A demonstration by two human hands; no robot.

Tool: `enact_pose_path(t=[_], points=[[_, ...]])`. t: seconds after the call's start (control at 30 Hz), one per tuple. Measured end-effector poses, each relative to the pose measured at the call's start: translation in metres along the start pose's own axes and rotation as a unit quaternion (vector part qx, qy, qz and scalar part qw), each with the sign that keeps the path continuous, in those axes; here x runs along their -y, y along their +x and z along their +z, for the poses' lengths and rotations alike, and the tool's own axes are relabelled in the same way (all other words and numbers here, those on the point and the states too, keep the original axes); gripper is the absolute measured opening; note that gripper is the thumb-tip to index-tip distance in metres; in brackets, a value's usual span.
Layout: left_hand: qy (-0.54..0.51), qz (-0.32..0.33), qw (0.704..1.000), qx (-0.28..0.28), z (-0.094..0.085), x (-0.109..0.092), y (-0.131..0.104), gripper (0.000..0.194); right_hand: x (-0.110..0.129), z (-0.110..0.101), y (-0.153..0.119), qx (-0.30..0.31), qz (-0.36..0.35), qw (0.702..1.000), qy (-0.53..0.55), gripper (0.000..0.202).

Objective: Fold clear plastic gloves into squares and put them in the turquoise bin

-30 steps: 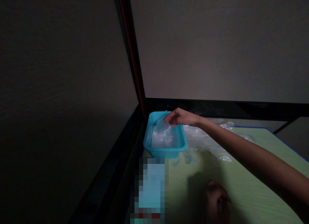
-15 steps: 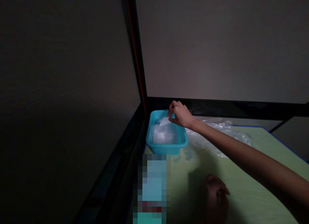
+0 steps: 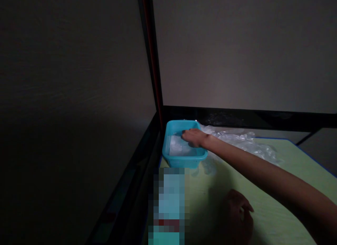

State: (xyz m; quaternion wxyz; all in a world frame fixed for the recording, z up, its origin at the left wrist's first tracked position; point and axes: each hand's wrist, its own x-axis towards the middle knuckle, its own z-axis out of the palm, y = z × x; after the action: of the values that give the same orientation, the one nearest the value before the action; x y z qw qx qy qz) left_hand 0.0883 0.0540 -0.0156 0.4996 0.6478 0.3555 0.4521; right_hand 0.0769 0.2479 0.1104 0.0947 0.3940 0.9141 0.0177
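Observation:
My right hand (image 3: 194, 136) reaches into a turquoise plastic basin (image 3: 186, 163) at the table's far left corner. Its fingers are curled and point down, with the tips hidden, so what they hold, if anything, does not show. White, translucent material (image 3: 177, 146), like small packets or sheets, lies in the basin beside and below these fingers. Near the bottom of the view, my left hand (image 3: 238, 215) hovers in shadow over the green table (image 3: 276, 206). Its fingers bend loosely, and a gap shows between thumb and forefinger with nothing in it.
Crumpled clear plastic (image 3: 247, 144) lies right of the basin, partly behind my right forearm. A pixelated bluish patch (image 3: 171, 195) covers something in front of the basin. A dark-framed panel (image 3: 244, 55) stands behind the table, another panel (image 3: 79, 79) on the left.
My right hand has dropped from above the basin's far rim down into it. The white piece that was at its fingertips is no longer distinct. My left hand has hardly moved.

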Motion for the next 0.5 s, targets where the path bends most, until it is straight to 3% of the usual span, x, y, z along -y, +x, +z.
enact_pose_path(t=[0.17,0.27,0.33,0.5], points=[[0.002,0.000,1.000,-0.010,0.001,0.000,-0.001,0.023,-0.007,-0.006,0.006,0.062,-0.023,0.995,0.070,0.034],[0.016,-0.010,1.000,-0.013,0.002,-0.001,-0.001,0.023,-0.013,-0.008,0.013,0.079,-0.028,0.989,0.118,0.016],[0.021,-0.012,1.000,-0.007,0.002,-0.001,-0.002,0.022,-0.018,-0.003,0.020,0.086,-0.023,0.986,0.140,0.006],[0.025,0.003,0.999,-0.026,0.003,0.003,-0.003,0.023,-0.029,0.021,0.042,0.065,-0.008,0.980,0.189,0.025]])
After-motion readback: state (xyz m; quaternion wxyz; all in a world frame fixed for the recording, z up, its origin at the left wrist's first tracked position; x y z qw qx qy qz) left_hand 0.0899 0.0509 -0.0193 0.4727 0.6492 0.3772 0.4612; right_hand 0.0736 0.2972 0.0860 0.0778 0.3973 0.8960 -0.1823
